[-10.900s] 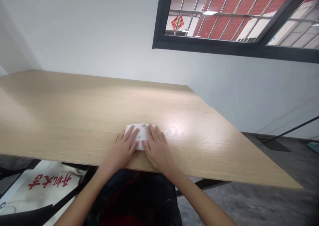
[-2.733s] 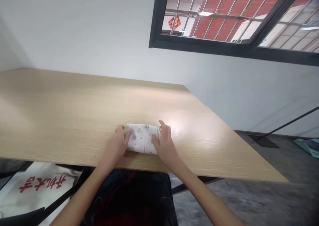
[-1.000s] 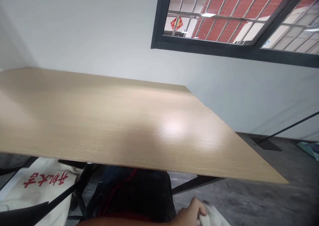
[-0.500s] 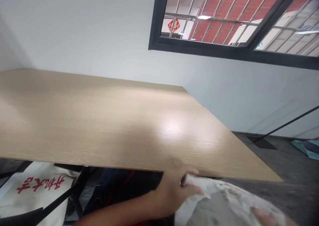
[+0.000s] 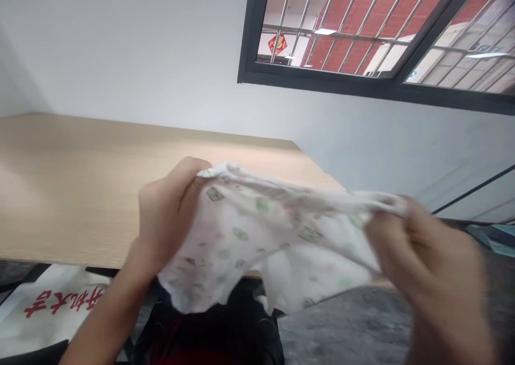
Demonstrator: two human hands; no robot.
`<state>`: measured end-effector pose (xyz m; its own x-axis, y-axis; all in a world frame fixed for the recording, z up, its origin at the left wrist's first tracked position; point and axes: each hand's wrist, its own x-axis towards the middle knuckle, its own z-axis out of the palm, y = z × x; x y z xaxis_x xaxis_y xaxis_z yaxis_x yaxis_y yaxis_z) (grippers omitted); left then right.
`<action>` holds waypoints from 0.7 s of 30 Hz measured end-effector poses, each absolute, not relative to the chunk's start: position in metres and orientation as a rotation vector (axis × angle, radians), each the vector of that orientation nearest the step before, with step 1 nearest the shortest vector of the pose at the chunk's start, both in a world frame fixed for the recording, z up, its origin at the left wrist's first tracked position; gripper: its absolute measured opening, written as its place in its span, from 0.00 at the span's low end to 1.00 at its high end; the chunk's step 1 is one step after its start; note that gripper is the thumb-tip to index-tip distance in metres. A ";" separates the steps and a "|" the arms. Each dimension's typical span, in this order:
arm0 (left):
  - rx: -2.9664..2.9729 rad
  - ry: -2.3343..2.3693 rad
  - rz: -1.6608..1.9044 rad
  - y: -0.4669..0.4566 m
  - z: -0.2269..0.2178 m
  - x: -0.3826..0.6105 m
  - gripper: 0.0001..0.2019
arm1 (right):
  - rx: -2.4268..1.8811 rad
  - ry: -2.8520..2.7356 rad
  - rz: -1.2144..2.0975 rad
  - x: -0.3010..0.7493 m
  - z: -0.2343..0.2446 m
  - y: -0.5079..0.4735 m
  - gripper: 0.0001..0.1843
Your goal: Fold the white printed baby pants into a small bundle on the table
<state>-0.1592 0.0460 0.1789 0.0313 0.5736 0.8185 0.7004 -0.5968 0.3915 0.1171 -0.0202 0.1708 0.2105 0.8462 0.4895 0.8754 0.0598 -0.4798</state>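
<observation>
A pair of white shorts (image 5: pixel 249 231) with small green and pink prints hangs stretched between my two hands, above the near edge of the wooden table (image 5: pixel 80 193). My left hand (image 5: pixel 173 209) is closed on one end of the gathered waistband. On the other end, my right hand (image 5: pixel 418 257) is closed too, somewhat smeared by motion. Both short legs dangle below, the left one lower over my lap. The shorts cover part of the table's right side.
A white cloth with red characters (image 5: pixel 60 306) lies on a black-framed chair at the lower left. Behind the table are a pale wall (image 5: pixel 140 48) and a barred window (image 5: pixel 362 32). A thin black pole (image 5: pixel 475 189) leans at the right, near a teal object (image 5: pixel 494 239) on the floor.
The shorts have come up from the lower right and are now spread between both hands. My left hand has moved up and left, and my right hand has risen into view.
</observation>
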 end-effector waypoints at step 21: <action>-2.648 -1.885 -0.317 0.213 0.093 -0.168 0.16 | -1.453 -2.242 0.216 0.018 0.080 0.217 0.27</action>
<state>-0.1685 0.2125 0.0925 0.3174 0.9445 0.0851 0.9204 -0.3284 0.2121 0.0184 0.2169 0.0797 -0.3384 0.8954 0.2894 0.8239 0.4305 -0.3687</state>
